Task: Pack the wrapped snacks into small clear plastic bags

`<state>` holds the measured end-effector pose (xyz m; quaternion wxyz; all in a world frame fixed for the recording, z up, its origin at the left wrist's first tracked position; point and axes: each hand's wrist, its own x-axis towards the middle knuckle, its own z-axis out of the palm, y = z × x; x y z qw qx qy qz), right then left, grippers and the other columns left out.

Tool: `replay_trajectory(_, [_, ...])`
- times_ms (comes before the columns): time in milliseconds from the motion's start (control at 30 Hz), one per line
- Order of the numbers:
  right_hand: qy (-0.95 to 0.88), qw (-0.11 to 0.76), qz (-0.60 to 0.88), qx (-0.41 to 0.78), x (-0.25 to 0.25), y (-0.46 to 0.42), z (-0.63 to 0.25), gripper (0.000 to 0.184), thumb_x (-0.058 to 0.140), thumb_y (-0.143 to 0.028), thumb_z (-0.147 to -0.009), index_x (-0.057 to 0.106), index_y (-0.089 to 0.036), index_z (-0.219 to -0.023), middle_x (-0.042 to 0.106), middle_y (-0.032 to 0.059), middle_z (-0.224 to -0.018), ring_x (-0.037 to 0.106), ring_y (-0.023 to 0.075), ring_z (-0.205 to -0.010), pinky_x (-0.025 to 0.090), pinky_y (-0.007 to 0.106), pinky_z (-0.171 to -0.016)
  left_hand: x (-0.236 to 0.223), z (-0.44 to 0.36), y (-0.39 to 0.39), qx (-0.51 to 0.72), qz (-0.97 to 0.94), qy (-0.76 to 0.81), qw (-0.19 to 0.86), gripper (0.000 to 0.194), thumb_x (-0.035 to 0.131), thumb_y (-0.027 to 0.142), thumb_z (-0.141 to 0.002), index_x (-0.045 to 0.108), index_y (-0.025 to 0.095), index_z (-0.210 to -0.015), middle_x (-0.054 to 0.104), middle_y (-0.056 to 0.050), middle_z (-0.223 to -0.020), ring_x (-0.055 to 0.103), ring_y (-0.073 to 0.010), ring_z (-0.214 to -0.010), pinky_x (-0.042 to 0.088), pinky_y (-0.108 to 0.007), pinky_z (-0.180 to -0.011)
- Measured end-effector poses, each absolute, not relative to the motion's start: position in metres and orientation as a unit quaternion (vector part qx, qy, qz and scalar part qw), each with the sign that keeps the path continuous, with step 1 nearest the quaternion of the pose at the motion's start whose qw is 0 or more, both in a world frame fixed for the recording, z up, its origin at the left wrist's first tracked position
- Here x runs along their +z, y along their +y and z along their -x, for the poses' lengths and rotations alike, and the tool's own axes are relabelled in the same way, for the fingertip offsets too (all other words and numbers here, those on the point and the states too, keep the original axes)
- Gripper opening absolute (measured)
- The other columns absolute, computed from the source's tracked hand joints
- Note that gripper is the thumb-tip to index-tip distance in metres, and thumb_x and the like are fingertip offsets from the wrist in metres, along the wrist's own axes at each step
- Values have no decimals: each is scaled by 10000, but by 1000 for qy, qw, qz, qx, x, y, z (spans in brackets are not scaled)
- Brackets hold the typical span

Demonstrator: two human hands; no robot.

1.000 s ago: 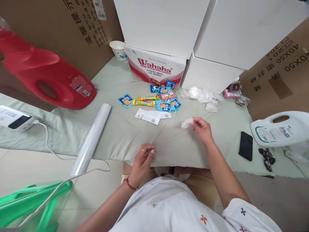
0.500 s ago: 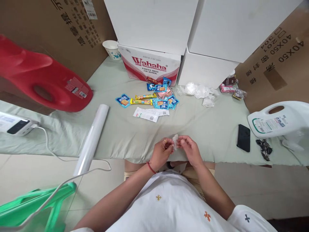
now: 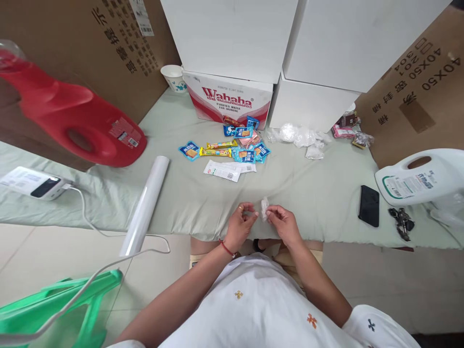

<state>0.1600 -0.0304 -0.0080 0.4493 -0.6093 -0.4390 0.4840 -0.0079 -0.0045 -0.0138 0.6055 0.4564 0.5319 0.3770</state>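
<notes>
My right hand (image 3: 284, 223) pinches a small crumpled clear plastic bag (image 3: 265, 208) just above the front part of the table. Beside it, my left hand (image 3: 239, 226) is apart from the bag, its fingers curved with a gap between thumb and forefinger and nothing seen in them. Beyond my hands lie two white sachets (image 3: 222, 171), two yellow snack sticks (image 3: 216, 152) and several blue snack packets (image 3: 243, 154). Farther right, more crumpled clear plastic bags (image 3: 304, 137) rest against a white box.
A red jug (image 3: 97, 104) and a white roll (image 3: 148, 203) are on the left, near a power bank (image 3: 36, 183) with its cable. A white jug (image 3: 422, 176), a black phone (image 3: 369, 206) and keys (image 3: 401, 223) lie right. A Wahaha carton (image 3: 232, 101) stands behind.
My left hand has let go of the crumpled plastic bag and drawn slightly left. My right hand now has the bag between thumb and fingers. The view has shifted a little.
</notes>
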Motion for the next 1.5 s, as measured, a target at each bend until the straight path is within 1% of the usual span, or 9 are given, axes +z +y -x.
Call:
replay_trajectory(167, [-415,458,584,527,1,-34,-159,324,757,-528,-802,758,-216,-889,597,-18,-658,490,139,-619,406,263,-595,-11,1,-5,347,-493,493,627,327,752,481,-776,687,172,-862,688,-25,-787,550,-132,-652,425,-252,-618])
replay_trajectory(367, [-363,512,577,522,-3,-39,-165,322,773,-534,-811,722,-222,-874,564,-34,-672,473,124,-618,406,251,-606,-6,6,-4,349,-473,511,627,367,751,531,-756,611,193,-730,547,36,-626,417,-109,-571,322,-238,-545])
replay_trajectory(633, [-415,488,533,553,1,-43,-173,281,702,-513,-902,683,-233,-914,580,-15,-779,505,140,-699,435,255,-676,15,2,0,367,-434,478,670,473,622,659,-865,590,192,-803,498,45,-637,398,-101,-560,306,-244,-538])
replay_trajectory(900, [-500,472,540,486,2,-46,-176,263,645,-494,-946,700,-239,-916,617,12,-891,552,169,-816,442,274,-772,15,1,10,345,-374,467,724,436,779,558,-702,543,195,-757,473,70,-577,375,-74,-517,258,-219,-503])
replay_trajectory(1033, [-462,498,558,476,-6,-48,-184,269,645,-516,-943,678,-249,-937,633,5,-894,560,176,-812,456,277,-771,14,2,9,368,-352,486,710,439,775,558,-701,527,198,-737,474,68,-576,366,-66,-499,245,-211,-488])
replay_trajectory(1200, [-556,474,517,446,5,-47,-182,227,613,-457,-981,721,-259,-953,669,49,-1055,616,206,-998,479,323,-906,21,-4,4,308,-381,457,743,453,717,608,-755,574,180,-717,503,38,-590,372,-72,-495,235,-228,-481])
replay_trajectory(1333, [-550,471,505,470,10,-48,-172,262,573,-469,-1003,737,-270,-1050,702,62,-1123,635,223,-1082,474,356,-977,21,-8,1,347,-432,478,682,361,730,519,-744,574,195,-715,505,44,-586,412,-102,-540,319,-246,-546])
replay_trajectory(1400, [-497,484,524,495,8,-48,-167,292,588,-498,-988,724,-268,-1105,721,54,-1078,648,220,-1026,489,351,-943,20,-8,-1,366,-486,496,619,305,695,483,-791,607,197,-735,560,20,-642,469,-128,-604,363,-260,-602])
replay_trajectory(1500, [-445,496,563,490,6,-44,-159,296,668,-526,-924,731,-243,-986,709,29,-930,629,197,-875,496,315,-841,19,-8,-6,367,-561,502,547,246,651,434,-856,628,208,-760,601,-5,-703,519,-159,-676,382,-276,-651])
